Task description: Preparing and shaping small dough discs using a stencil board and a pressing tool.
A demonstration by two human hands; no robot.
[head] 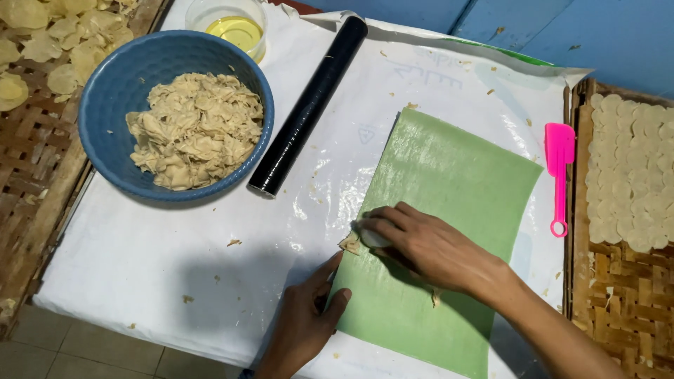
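Right hand (428,245) grip curled tight over a small whitish round cutter (372,238), pressing it at the left edge of the thin matte green dough sheet (449,210), lower centre of frame; left hand (305,319) flat, fingers together, thumb spread, pinning that edge. Sheet lies on a glossy white-covered tabletop (140,260). Black rolling pin (309,105) and blue bowl (112,91) of ragged beige scraps upper left, pink spatula (559,168) right; open room lower left.

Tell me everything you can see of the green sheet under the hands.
The green sheet is a thin, flat, pale green rectangle with a faint sheen, lying askew on the white plastic-covered table. The left hand presses its near left edge; the right hand rests on it, pressing a small white object at that edge. Beige scraps lie beside it.
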